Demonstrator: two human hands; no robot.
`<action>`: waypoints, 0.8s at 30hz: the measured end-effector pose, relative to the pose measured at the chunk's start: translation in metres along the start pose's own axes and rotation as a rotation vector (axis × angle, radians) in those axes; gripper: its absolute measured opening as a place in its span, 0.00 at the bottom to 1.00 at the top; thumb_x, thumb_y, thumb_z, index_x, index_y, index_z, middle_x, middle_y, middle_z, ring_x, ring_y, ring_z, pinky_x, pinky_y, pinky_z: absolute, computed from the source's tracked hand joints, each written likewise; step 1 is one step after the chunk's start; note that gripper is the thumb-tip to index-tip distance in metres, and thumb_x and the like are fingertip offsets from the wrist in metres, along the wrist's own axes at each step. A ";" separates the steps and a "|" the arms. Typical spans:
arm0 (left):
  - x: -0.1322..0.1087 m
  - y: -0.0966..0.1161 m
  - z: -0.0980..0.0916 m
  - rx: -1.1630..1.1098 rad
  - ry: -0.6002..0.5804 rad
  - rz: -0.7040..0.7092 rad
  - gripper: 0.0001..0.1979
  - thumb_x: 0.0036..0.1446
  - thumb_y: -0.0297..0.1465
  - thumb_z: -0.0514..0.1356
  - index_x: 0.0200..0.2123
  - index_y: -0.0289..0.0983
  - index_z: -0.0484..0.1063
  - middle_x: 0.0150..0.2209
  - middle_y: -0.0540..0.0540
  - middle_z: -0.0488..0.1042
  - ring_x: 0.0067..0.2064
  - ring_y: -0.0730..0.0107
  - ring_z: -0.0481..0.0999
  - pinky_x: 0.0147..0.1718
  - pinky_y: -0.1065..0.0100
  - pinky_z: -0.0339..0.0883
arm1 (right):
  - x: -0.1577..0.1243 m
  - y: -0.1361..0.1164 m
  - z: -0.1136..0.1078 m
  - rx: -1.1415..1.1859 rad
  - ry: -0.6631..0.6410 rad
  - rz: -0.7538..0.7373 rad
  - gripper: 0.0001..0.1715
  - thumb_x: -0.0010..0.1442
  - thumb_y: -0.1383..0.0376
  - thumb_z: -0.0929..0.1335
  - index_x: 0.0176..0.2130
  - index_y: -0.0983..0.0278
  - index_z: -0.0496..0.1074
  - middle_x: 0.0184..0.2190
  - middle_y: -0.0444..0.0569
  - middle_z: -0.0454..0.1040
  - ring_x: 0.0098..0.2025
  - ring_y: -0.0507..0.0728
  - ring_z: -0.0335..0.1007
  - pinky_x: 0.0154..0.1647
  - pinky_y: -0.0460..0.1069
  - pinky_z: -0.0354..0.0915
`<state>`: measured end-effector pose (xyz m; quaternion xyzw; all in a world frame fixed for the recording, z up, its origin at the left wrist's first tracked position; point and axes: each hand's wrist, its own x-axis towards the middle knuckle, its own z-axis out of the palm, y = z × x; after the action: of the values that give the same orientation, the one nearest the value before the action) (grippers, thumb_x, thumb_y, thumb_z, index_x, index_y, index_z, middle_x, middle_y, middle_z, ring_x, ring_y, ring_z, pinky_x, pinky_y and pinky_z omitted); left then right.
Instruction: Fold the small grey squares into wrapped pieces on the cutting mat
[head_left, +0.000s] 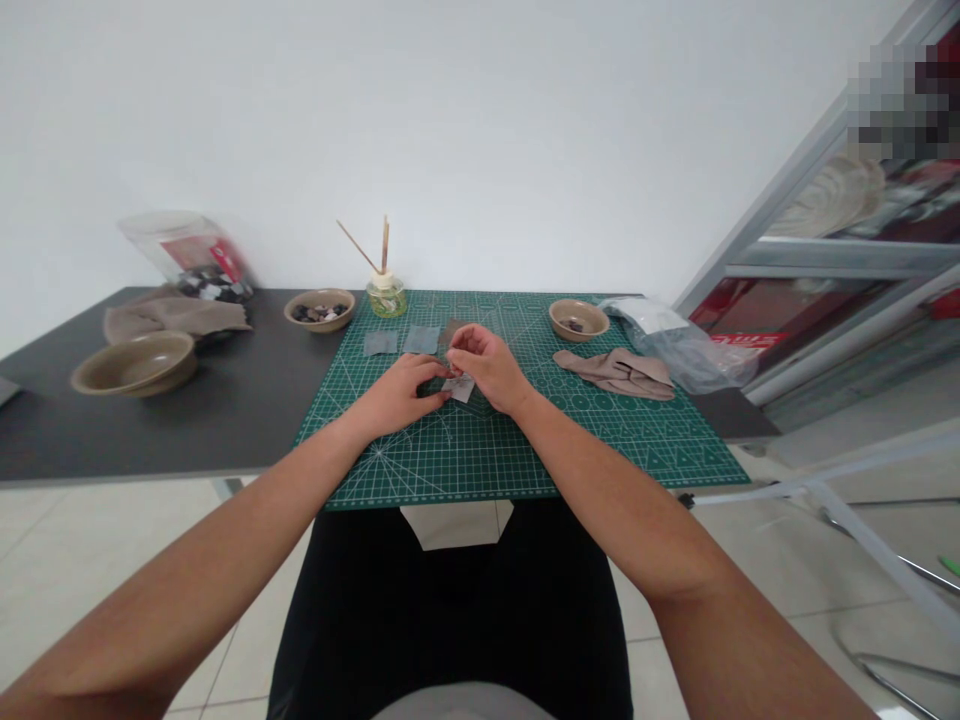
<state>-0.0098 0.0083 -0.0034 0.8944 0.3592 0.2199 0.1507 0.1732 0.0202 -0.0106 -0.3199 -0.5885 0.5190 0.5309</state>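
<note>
Left hand (pixel 409 390) partly open, thumb and forefinger parted, tips at the left edge of one pale square (pixel 460 389) at the middle of the green mat (pixel 450 475). Right hand (pixel 486 368) curled over the square's far side, fingertips drawn in toward the thumb; too small to tell of anything pinched there.

Just beyond, one brown patch (pixel 454 327), partly hidden; left of it, two grey squares (pixel 422 340). Farther left, one bottle (pixel 386 299) with yellow-green liquid and a few sticks (pixel 385 245).

Left of the bottle, one bowl (pixel 330 327) of dark and pale stones (pixel 321 312), too many to count; at far right, a second bowl (pixel 579 334) with a few dark pieces (pixel 574 326); at left, on the dark surface (pixel 247 430), a third bowl (pixel 141 383).

Behind that, one cloth (pixel 180 314) and one clear jar (pixel 169 240) with dark and white pieces (pixel 214 285). At right, another cloth (pixel 619 373), then one clear bag (pixel 690 350).
</note>
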 end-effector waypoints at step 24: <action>-0.003 0.002 -0.006 0.160 -0.021 -0.329 0.17 0.58 0.41 0.57 0.47 0.41 0.76 0.54 0.43 0.74 0.54 0.47 0.69 0.49 0.47 0.61 | -0.008 -0.002 -0.004 -0.834 -0.156 -0.059 0.06 0.58 0.65 0.72 0.38 0.64 0.78 0.34 0.45 0.77 0.35 0.52 0.71 0.41 0.47 0.63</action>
<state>-0.0137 0.0050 0.0014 0.8348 0.5156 0.1535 0.1169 0.1792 0.0135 -0.0111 -0.4501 -0.7955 0.2438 0.3243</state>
